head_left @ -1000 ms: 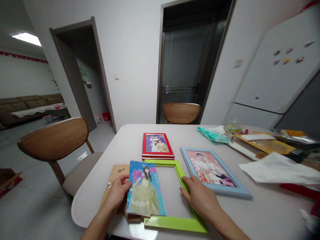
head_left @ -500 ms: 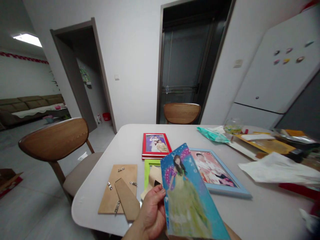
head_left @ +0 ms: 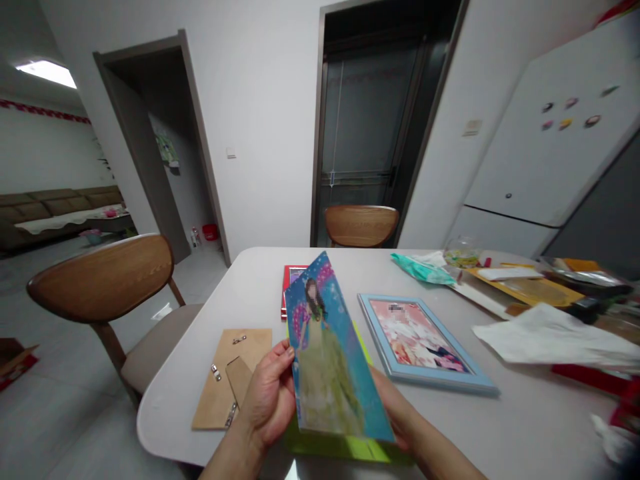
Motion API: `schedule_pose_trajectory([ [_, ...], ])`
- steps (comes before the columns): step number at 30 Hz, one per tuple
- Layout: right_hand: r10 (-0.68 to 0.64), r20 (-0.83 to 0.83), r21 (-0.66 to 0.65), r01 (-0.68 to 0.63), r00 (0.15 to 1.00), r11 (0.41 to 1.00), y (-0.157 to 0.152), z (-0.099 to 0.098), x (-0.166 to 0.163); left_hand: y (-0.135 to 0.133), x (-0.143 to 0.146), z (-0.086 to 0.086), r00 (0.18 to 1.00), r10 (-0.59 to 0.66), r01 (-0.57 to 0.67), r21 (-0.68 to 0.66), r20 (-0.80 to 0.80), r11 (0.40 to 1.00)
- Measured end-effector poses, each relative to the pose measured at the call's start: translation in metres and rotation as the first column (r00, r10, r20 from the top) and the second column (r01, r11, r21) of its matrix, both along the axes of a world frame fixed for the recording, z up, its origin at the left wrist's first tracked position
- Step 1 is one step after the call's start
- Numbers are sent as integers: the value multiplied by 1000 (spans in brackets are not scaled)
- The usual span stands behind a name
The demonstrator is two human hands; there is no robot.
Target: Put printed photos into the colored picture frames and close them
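Observation:
A photo print [head_left: 330, 367] of a person in a pale green dress on a blue background is held up, tilted, above the table. My left hand [head_left: 273, 393] grips its left edge, thumb on the front. Behind its lower right edge is my right hand [head_left: 393, 400], its fingers hidden by the print. Underneath lies a lime green picture frame [head_left: 350, 450], mostly covered. To the left rests a brown frame backing board [head_left: 215, 393] with metal clips and a stand leg. A light blue picture frame [head_left: 485, 385] holding a photo lies to the right.
Beyond the print, a red picture frame [head_left: 284, 300] is partly covered. On the table's right side are a teal wrapper [head_left: 420, 268], a glass jar [head_left: 463, 253], white paper [head_left: 545, 337] and a yellow envelope [head_left: 530, 290]. Wooden chairs stand at the left [head_left: 105, 277] and far side.
The print has moved left and slightly up in my left hand, now covering much of the red frame. My right hand has come into view behind its right edge.

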State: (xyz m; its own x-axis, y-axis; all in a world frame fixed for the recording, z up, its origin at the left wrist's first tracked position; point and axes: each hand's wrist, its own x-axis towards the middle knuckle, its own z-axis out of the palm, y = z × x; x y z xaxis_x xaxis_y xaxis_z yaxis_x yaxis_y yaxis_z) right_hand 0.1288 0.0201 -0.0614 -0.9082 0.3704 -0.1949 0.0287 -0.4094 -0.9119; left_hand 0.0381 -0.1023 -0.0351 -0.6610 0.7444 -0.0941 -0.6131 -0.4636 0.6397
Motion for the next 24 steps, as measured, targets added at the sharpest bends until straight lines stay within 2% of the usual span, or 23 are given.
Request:
schedule_pose_trajectory([
  [3, 86, 0, -229, -84, 996, 970, -2, 8, 3, -4, -4, -1, 998, 54, -55, -10, -16, 998],
  [5, 48, -26, -291, -54, 999, 955, -1, 18, 5, -5, -4, -4, 998, 51, -52, -24, -31, 998],
  [7, 5, -46, -247, -16, 999, 969, 0, 29, 6, -5, -3, -9, 998, 41, -43, -54, -47, 998],
  [11, 64, -53, -118, -69, 997, 991, 0, 39, 6, -5, -3, -24, 996, 65, -72, -147, -56, 987],
  [13, 84, -55, -96, -89, 995, 991, 0, 40, 5, -5, -5, -31, 994, 89, -97, -163, -56, 982],
  [16, 35, -70, -81, -41, 997, 996, 6, 43, 6, -3, -9, -38, 991, 123, -131, -169, -55, 977],
  [18, -22, -86, -115, 12, 996, 993, 15, 47, 6, -1, -11, -42, 990, 133, -140, -178, -54, 974],
  [22, -157, -171, -277, 106, 973, 955, 27, 46, 3, 0, -12, -47, 991, 104, -120, -217, -85, 969],
  [24, -132, -162, -315, 76, 978, 946, 23, 38, -1, 0, -11, -47, 989, 80, -107, -230, -123, 967],
])
